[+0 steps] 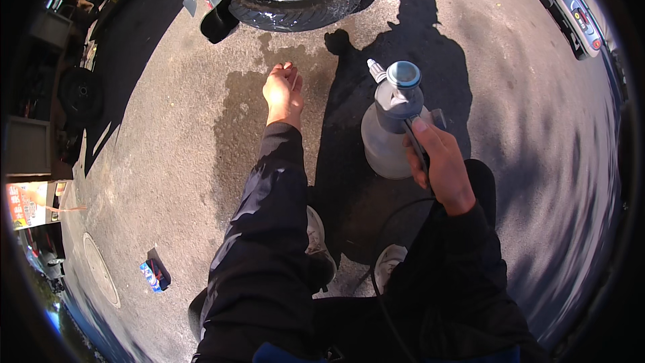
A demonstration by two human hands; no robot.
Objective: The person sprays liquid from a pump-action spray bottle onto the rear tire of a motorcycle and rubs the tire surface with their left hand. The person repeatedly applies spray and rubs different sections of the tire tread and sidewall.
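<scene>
My right hand (441,164) grips the handle of a pump pressure sprayer (385,143), which has a translucent pale bottle, a grey collar, a round blue-topped knob and a white nozzle pointing up and left. In front of me, my left hand (283,88) is held out above the pavement with its fingers curled; whether something small is between them I cannot tell. Beyond both hands is a wet, dark motorcycle tyre (297,12) on its wheel, with a brake disc at the hub. A black mudguard (217,25) hangs beside it on the left.
Damp patches darken the asphalt (242,111). A small blue box (153,276) lies at the lower left, near a round manhole cover (101,268). Shelving (30,143) lines the left edge. A vehicle's rear part with red lights (579,20) shows at the upper right. A dark cable (375,282) runs past my shoes.
</scene>
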